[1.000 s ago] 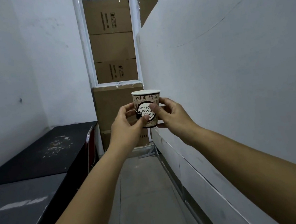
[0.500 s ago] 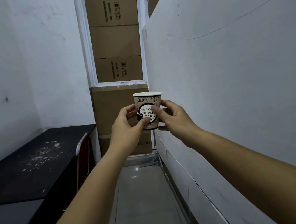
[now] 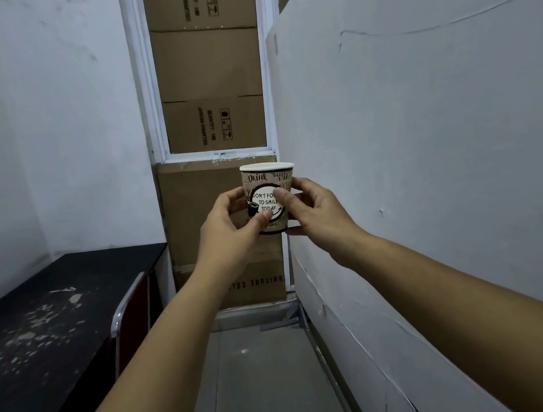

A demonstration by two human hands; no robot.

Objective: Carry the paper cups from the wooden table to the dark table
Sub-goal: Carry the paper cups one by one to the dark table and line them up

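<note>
A narrow white-walled corridor ends at stacked boxes (image 3: 206,62). Both hands, left (image 3: 227,225) and right (image 3: 316,213), clasp an upright cup (image 3: 265,185) held in the air; a dark worktop (image 3: 37,326) lies lower left of them.

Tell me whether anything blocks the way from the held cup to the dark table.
Nothing visible does. The paper cup, upright between the left hand and right hand, is up in open air; the dark table lies lower left. The red chair tucked at its edge leaves the tabletop reachable.
</note>
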